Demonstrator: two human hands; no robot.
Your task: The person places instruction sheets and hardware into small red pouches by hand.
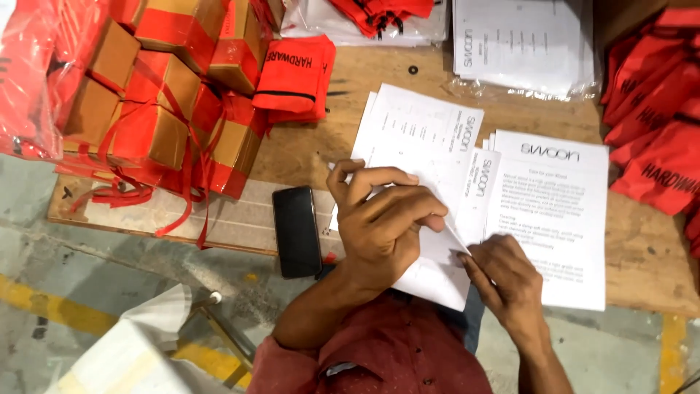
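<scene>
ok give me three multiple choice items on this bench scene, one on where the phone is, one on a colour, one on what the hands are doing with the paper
1. Where does the black phone lie?
A. on the bench just beside the left hand
B. on top of the cardboard boxes
C. on the floor

2. What colour are the cloth pouches?
A. blue
B. red
C. white

3. What state is the white sheet under the hands in?
A. rolled into a tube
B. torn in two
C. being folded, held by both hands

Answers:
1. A, the phone lies flat at the bench edge next to the left hand.
2. B, the pouches by the boxes and at the bench's far side are red with black print.
3. C, the left hand presses on the sheet while the right hand pinches its corner at a crease.
</scene>
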